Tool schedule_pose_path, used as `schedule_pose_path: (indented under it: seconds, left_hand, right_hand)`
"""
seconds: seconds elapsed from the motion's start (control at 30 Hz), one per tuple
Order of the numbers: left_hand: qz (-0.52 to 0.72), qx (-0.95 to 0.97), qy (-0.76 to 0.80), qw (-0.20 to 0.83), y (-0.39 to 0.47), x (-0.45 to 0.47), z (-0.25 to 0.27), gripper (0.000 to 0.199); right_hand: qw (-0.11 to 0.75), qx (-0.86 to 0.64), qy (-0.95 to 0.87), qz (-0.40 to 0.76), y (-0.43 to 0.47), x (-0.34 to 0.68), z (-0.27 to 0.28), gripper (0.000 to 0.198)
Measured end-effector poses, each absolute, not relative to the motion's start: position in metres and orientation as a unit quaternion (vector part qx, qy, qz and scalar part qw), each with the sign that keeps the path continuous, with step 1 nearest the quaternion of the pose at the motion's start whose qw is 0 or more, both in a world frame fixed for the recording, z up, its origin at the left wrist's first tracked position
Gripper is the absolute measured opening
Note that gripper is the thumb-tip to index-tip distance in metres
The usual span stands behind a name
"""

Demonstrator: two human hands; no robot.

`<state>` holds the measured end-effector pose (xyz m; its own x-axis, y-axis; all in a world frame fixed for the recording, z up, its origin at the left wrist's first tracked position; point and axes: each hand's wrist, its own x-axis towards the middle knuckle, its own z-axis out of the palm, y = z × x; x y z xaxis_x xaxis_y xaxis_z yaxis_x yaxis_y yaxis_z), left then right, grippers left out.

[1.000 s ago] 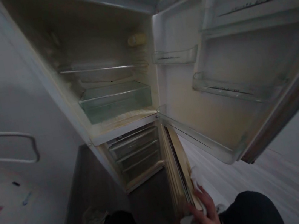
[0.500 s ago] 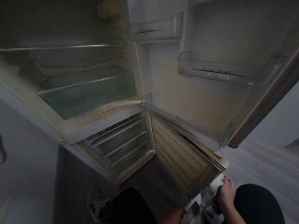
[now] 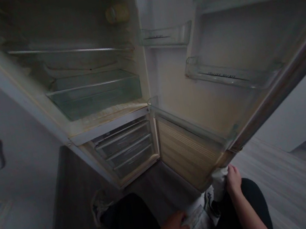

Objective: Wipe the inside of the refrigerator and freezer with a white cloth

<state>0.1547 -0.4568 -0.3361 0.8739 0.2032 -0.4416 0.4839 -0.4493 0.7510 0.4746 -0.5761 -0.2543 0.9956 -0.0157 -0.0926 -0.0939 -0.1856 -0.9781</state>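
Note:
I look down at an open fridge with both doors swung out. My right hand grips a white cloth and presses it against the outer bottom corner of the lower freezer door. My left hand rests on a pale crumpled cloth or sheet lying on the floor between my dark trouser legs. The upper fridge door hangs open above my right hand.
Inside are a glass shelf, a clear crisper drawer and freezer drawers. Door racks line the upper door. My shoe stands on dark floor; pale wood flooring lies to the right.
The freezer door has swung wider open. My right hand moved with the cloth from the door's edge to its outer bottom corner. My left hand came into view and settled on the floor cloth.

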Motion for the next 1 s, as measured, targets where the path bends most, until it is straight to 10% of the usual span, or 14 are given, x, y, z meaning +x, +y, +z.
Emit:
schedule_pose_path:
  seconds: [0.57,1.0]
  left_hand:
    - [-0.148,0.844,0.224,0.465,-0.451,0.148,-0.338,0.048]
    - [-0.153,0.836,0.230,0.474,-0.448,0.141,-0.340,0.046]
  right_hand:
    - [0.632,-0.735,-0.234,-0.069,-0.580,0.443,-0.115,0.068]
    - [0.611,-0.765,-0.202,-0.028,-0.566,0.474,-0.122,0.090]
